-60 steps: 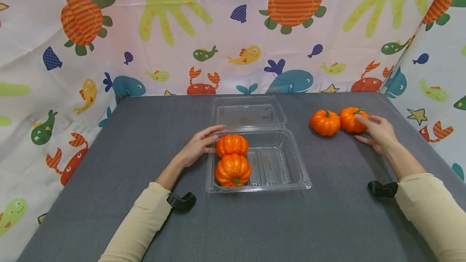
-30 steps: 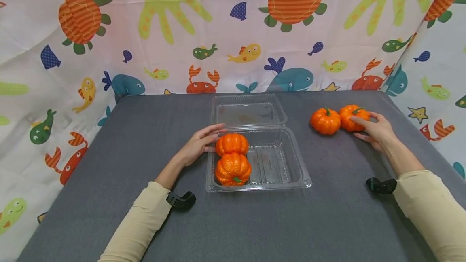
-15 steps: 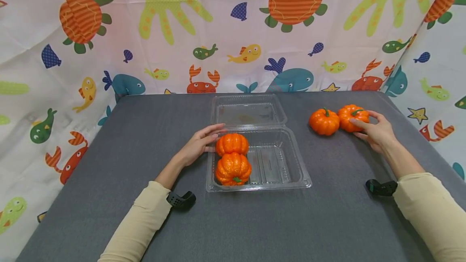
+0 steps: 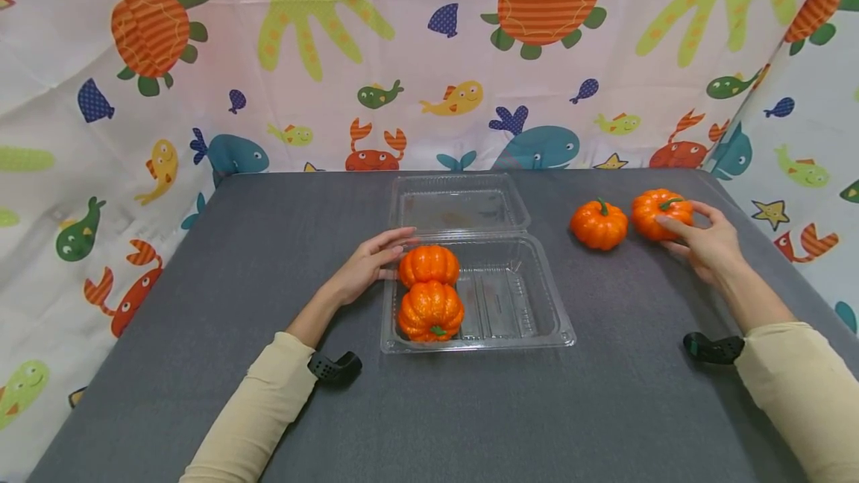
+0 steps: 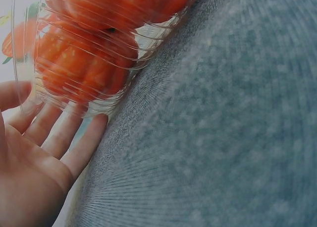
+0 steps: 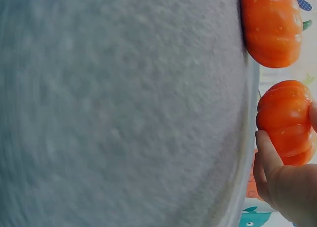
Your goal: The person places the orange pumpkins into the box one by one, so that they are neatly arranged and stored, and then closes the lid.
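Note:
My right hand (image 4: 714, 244) grips a small orange pumpkin (image 4: 661, 215) with a green stem. Thumb and fingers lie round it at the far right of the table. In the right wrist view that pumpkin (image 6: 285, 120) is apart from a second pumpkin (image 6: 272, 29). At a clear plastic clamshell container (image 4: 557, 330), my left hand (image 4: 359, 274) touches the left side. Its fingers are nearly straight against the ribbed wall in the left wrist view. Inside the container's left half sit two pumpkins, one behind (image 4: 429, 264) and one in front (image 4: 431, 311).
The container's lid (image 4: 459, 203) lies folded back behind the base. A grey cloth (image 4: 470, 416) covers the table. Behind and at the sides hangs a white curtain (image 4: 302, 147) printed with sea animals. Each wrist wears a black device, one left (image 4: 334, 369) and one right (image 4: 713, 347).
My right hand has closed round the right-hand pumpkin and moved it slightly right and up, opening a gap from its neighbour. The left hand has stayed at the container.

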The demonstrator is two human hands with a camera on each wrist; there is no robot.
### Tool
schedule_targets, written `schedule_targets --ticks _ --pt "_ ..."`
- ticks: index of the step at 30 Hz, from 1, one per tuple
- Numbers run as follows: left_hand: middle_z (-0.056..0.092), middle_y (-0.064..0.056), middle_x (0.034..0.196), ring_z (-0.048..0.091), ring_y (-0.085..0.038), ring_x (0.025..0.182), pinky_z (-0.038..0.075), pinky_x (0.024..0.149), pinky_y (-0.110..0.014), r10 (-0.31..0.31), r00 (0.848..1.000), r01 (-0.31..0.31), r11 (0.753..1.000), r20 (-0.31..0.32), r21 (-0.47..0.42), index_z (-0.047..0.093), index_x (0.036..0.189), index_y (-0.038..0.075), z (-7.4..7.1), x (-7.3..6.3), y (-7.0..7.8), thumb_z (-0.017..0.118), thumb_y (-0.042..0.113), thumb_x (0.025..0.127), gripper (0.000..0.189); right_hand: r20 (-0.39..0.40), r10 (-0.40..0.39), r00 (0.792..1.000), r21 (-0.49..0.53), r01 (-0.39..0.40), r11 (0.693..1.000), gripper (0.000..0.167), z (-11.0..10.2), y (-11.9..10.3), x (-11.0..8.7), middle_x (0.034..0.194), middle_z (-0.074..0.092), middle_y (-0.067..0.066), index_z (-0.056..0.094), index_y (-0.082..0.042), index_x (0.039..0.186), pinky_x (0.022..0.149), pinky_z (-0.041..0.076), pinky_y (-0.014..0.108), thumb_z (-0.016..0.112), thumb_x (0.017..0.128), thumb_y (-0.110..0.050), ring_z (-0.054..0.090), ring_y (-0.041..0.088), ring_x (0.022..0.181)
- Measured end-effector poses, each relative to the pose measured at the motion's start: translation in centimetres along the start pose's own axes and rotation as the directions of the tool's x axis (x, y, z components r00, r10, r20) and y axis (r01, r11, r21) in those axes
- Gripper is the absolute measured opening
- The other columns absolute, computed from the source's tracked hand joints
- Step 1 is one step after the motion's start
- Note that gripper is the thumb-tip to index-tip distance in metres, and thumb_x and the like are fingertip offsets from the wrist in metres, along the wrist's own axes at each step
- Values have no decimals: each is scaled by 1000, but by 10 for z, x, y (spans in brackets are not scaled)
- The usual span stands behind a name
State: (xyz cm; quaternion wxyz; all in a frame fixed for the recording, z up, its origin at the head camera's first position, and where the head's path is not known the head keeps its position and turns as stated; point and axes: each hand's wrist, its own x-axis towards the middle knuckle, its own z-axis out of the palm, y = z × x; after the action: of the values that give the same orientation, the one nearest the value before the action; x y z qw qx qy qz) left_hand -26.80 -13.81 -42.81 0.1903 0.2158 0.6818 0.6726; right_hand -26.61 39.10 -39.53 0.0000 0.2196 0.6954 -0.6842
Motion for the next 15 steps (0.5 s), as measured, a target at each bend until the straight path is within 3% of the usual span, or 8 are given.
schedule_targets --ticks 8,15 --pt "40 -17 145 44 -30 126 50 84 -36 -4 1000 4 1000 4 -9 33 146 1 0 0 1 44 20 102 49 7 -65 998 6 65 998 111 -3 -12 -6 114 36 -5 15 -30 153 81 50 25 84 67 -36 43 14 104" --pt "40 -16 145 44 -31 126 50 86 -38 -2 1000 2 1000 1 -3 34 146 1 0 0 2 43 18 102 48 56 -118 991 41 116 992 103 6 -24 -14 149 18 9 16 -32 152 81 50 23 81 73 -32 42 14 108"
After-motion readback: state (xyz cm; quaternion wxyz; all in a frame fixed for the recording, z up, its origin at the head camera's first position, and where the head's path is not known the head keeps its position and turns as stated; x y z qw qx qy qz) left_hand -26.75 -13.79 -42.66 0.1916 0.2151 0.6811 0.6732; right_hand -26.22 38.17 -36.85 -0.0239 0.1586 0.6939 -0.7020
